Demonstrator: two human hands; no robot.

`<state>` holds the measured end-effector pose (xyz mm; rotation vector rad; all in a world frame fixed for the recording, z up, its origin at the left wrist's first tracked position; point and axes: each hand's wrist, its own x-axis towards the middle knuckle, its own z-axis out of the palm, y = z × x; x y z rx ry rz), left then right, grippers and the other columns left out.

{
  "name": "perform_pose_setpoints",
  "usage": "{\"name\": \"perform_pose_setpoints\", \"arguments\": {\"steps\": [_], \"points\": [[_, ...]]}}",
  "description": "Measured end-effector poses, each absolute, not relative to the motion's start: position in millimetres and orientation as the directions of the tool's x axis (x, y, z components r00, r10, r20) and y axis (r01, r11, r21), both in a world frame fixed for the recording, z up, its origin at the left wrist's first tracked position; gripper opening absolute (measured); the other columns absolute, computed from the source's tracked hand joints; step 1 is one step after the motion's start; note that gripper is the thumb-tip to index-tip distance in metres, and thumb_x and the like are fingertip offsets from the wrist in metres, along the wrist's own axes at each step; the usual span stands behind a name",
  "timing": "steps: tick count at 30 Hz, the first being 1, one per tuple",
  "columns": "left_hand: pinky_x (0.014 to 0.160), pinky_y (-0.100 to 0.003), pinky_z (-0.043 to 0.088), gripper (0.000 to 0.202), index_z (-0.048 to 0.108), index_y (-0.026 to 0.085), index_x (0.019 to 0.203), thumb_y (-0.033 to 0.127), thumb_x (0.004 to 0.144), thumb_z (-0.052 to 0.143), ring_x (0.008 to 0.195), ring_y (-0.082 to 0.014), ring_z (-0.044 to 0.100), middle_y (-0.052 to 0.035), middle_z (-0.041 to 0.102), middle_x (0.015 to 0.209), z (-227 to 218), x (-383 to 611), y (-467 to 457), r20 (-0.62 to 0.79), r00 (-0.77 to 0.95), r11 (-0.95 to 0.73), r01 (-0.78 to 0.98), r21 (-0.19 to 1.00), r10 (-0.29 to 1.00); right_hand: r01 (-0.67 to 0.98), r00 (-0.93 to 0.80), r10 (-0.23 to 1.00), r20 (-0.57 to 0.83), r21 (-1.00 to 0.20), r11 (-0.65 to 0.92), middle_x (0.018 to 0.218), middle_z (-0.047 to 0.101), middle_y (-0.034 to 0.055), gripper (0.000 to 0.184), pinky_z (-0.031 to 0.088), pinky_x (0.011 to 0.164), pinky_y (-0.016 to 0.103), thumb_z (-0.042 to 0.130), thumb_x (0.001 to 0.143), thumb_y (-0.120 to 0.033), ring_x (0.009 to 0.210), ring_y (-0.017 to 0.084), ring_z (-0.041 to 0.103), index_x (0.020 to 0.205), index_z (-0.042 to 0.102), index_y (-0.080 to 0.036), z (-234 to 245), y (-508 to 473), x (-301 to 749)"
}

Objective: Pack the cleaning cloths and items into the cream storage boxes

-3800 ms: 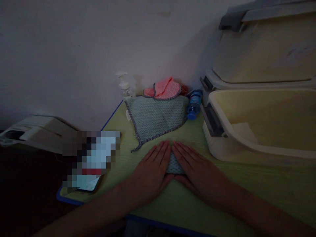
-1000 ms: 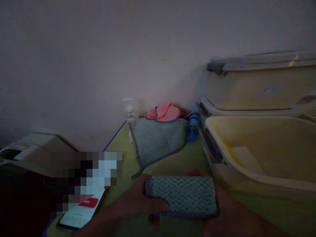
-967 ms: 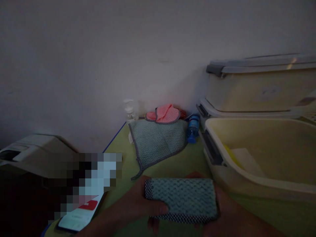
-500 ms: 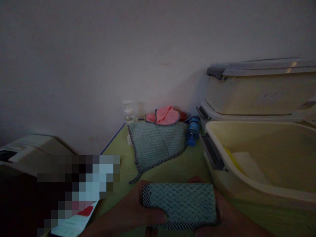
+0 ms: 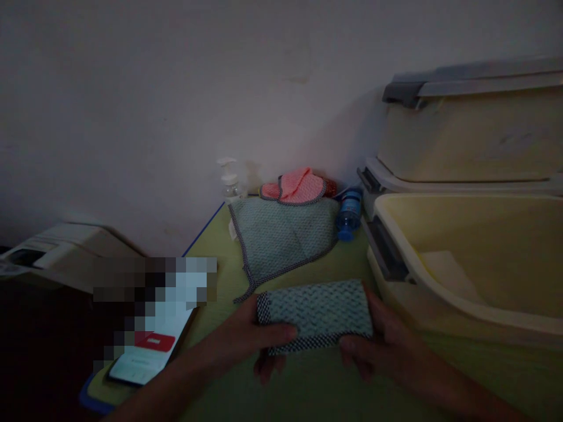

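Between my two hands is a folded grey-green cleaning cloth (image 5: pixel 316 313) with a black-and-white checked edge, held above the table. My left hand (image 5: pixel 250 334) grips its left end, thumb on the front face and fingers behind and below. My right hand (image 5: pixel 378 337) closes on the right end, its thumb at the lower edge. Beyond them a second grey-green cloth (image 5: pixel 285 234) lies spread on the table, one corner pointing toward me. A crumpled pink cloth (image 5: pixel 303 186) rests on its far edge.
Right of the cloths a blue-labelled bottle (image 5: pixel 349 214) lies tilted. A cream storage bin (image 5: pixel 440 316) stands open at the right, with a lidded bin (image 5: pixel 466 135) behind it. At the left are a lit phone (image 5: pixel 149 357) and a pump bottle (image 5: pixel 229 184) by the wall.
The folded cloth and both hands sit higher in view, and more of my right hand shows. The camera view has shifted, moving the background things slightly upward.
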<state>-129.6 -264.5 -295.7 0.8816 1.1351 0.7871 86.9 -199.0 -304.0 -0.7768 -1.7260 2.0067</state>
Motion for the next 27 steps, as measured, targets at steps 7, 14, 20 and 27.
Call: {"name": "perform_pose_setpoints", "arguments": {"steps": [7,14,20,27], "points": [[0.029,-0.014,0.030,0.045,0.048,0.015,0.071,0.048,0.054,0.074,0.028,-0.0032,0.038,0.0064,0.050,0.042,-297.6,-129.1,-265.4,-0.458,0.195,0.473,-0.037,0.880,0.867,0.010,-0.796,0.591,-0.130,-0.979,-0.202,0.059,0.057,-0.0026,0.043,0.034,0.038,0.017,0.053,0.080,-0.053,0.040,0.006,0.046,0.097,0.034,-0.019,-307.9,-196.0,86.9],[0.026,-0.014,0.019,0.044,0.045,0.018,0.072,0.053,0.060,0.069,0.027,-0.0014,0.026,0.0108,0.042,0.038,-296.2,-136.1,-261.8,-0.428,0.173,0.422,0.074,0.904,0.887,-0.035,-0.781,0.606,-0.149,-0.959,-0.282,0.057,0.060,-0.0020,0.041,0.032,0.035,0.017,0.056,0.077,-0.050,0.036,0.006,0.046,0.094,0.037,-0.018,-305.5,-197.0,82.6],[0.027,-0.014,0.018,0.052,0.042,0.019,0.082,0.052,0.055,0.072,0.027,-0.0026,0.029,0.0119,0.044,0.038,-299.8,-137.1,-263.0,-0.492,0.127,0.491,0.045,0.870,0.861,-0.015,-0.794,0.582,-0.174,-0.952,-0.306,0.055,0.062,-0.0010,0.044,0.038,0.039,0.019,0.061,0.075,-0.048,0.039,0.009,0.052,0.097,0.039,-0.017,-304.6,-197.1,85.6],[0.026,-0.014,0.020,0.056,0.039,0.020,0.077,0.052,0.048,0.074,0.027,-0.0036,0.032,0.0106,0.044,0.035,-293.2,-130.4,-262.8,-0.505,0.087,0.508,-0.017,0.861,0.859,-0.032,-0.780,0.608,-0.150,-0.960,-0.277,0.049,0.059,-0.0017,0.041,0.037,0.038,0.020,0.058,0.075,-0.054,0.038,0.009,0.051,0.086,0.043,-0.018,-303.0,-196.7,86.5]]}}
